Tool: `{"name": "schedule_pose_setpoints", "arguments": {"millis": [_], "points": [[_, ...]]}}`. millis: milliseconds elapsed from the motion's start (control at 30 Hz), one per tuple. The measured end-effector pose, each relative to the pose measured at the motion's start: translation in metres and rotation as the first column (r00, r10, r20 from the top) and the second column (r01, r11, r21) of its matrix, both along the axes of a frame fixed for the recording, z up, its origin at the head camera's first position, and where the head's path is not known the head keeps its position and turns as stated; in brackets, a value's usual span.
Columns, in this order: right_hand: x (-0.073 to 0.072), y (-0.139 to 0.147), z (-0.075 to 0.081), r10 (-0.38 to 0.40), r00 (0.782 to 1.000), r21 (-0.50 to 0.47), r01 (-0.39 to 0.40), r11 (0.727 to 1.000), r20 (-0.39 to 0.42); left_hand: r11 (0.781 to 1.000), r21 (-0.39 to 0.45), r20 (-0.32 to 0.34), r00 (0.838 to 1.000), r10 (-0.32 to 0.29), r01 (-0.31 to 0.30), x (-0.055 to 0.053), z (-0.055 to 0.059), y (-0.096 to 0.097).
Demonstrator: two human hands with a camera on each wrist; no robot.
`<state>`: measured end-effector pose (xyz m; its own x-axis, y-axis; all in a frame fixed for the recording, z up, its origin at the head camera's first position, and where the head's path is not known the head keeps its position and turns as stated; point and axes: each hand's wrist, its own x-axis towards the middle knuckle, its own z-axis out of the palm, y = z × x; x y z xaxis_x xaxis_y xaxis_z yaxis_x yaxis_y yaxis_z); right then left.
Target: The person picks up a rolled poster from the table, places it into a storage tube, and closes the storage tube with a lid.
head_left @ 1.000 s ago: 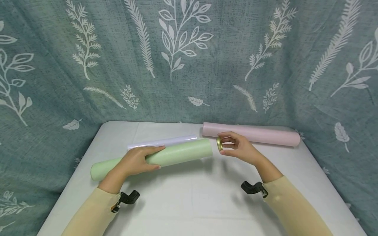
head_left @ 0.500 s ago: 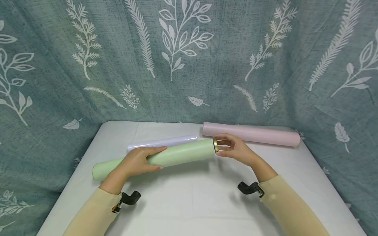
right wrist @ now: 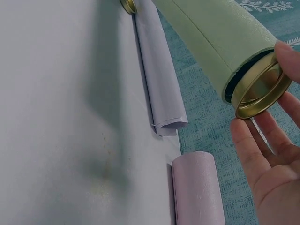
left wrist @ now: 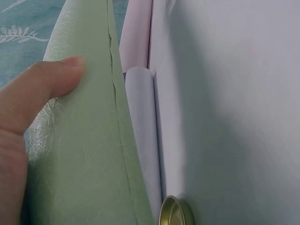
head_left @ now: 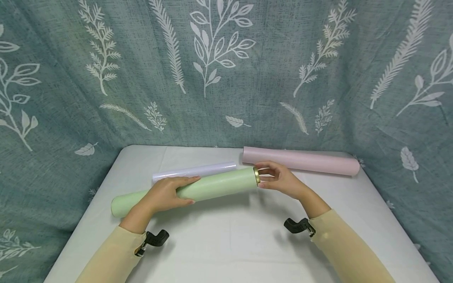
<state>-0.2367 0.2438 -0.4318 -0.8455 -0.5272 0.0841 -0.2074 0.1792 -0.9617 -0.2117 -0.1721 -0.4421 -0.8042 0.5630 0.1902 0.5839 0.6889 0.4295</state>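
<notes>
My left hand (head_left: 163,193) grips a long light-green cardboard tube (head_left: 221,182) near its middle, thumb on the near side, holding it raised and slanted over the table. At the tube's right end, my right hand (head_left: 281,181) pinches a gold metal lid (head_left: 256,176) between thumb and fingertips. In the right wrist view the gold lid (right wrist: 262,89) stands at the tube's mouth with its hollow side facing out, and a dark gap shows along part of the tube's rim. Another gold lid (left wrist: 177,212) lies on the table by the lavender roll; the tube and left hand hide it in the head view.
A thin shiny lavender roll (head_left: 194,170) lies behind the green tube. Farther right, a pink tube (head_left: 301,160) rests along the back of the white-covered table (head_left: 226,243). A teal leaf-patterned curtain (head_left: 212,118) hangs around the table's back and sides.
My right hand has moved left, bringing the gold lid from a small distance away to the green tube's right end. The green tube and left hand have shifted slightly right.
</notes>
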Motion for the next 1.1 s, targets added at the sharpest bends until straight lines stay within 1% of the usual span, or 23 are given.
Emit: {"name": "schedule_pose_setpoints", "arguments": {"millis": [200,433,600,833,1100], "points": [[-0.0005,0.0,-0.0006,0.007,1.0,-0.006,-0.007,1.0,0.01,1.0,0.001,0.007,1.0,0.001,-0.001,-0.0003,-0.0002,0.0016],[-0.0002,-0.001,0.0002,0.013,1.0,-0.013,-0.013,1.0,-0.001,1.0,0.011,0.007,1.0,-0.006,0.006,-0.0002,0.0002,0.0038],[-0.0002,-0.0008,-0.0001,0.007,1.0,-0.019,-0.006,1.0,0.005,1.0,0.023,0.008,1.0,-0.005,0.005,-0.0002,-0.0004,0.0045],[-0.0009,0.0008,-0.0027,0.001,1.0,-0.008,-0.001,1.0,-0.018,1.0,0.027,0.01,1.0,-0.007,0.007,-0.0005,-0.0014,0.0046],[-0.0014,0.0002,-0.0039,-0.019,0.999,0.005,0.019,1.0,-0.029,0.999,0.048,-0.031,0.999,0.006,-0.004,-0.0003,-0.0056,0.0049]]}}
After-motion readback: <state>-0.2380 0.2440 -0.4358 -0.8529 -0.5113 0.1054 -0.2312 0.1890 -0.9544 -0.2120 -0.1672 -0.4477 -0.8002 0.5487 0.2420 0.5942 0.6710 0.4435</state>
